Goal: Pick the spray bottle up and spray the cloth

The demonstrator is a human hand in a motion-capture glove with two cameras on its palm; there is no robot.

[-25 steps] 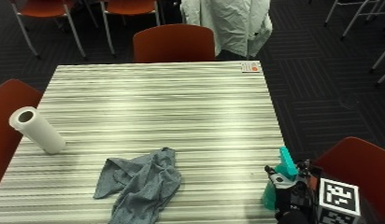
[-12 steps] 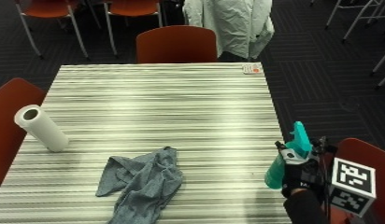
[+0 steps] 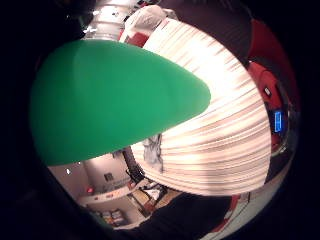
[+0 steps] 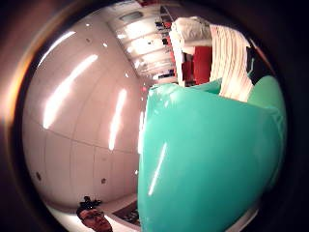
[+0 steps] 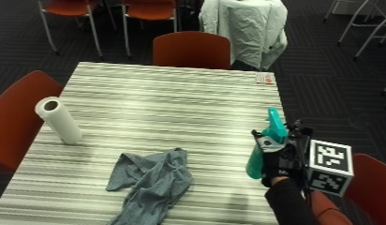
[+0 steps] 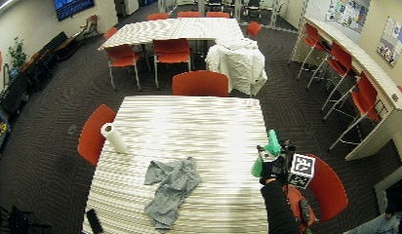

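Note:
My gloved right hand (image 5: 279,158) grips a teal-green spray bottle (image 5: 268,143) and holds it in the air above the table's right edge, head uppermost. The bottle's green body (image 3: 110,100) fills much of both palm views (image 4: 207,159). A crumpled grey cloth (image 5: 152,180) lies on the striped table (image 5: 181,108) near its front edge, well to the left of the bottle. The cloth (image 3: 152,150) shows small past the bottle in the little finger side view. In the wide view the hand (image 6: 272,168) and bottle (image 6: 266,153) hang beside the table, with the cloth (image 6: 171,187) to the left.
A white paper towel roll (image 5: 59,119) stands upright near the table's left edge. A small card (image 5: 264,78) lies at the far right corner. Red chairs (image 5: 193,49) surround the table, one at the left (image 5: 18,117) and one by my arm (image 5: 361,187).
The hand has lifted the spray bottle higher off the table at the right edge. The outside camera has shifted a little. Cloth and paper towel roll stay put.

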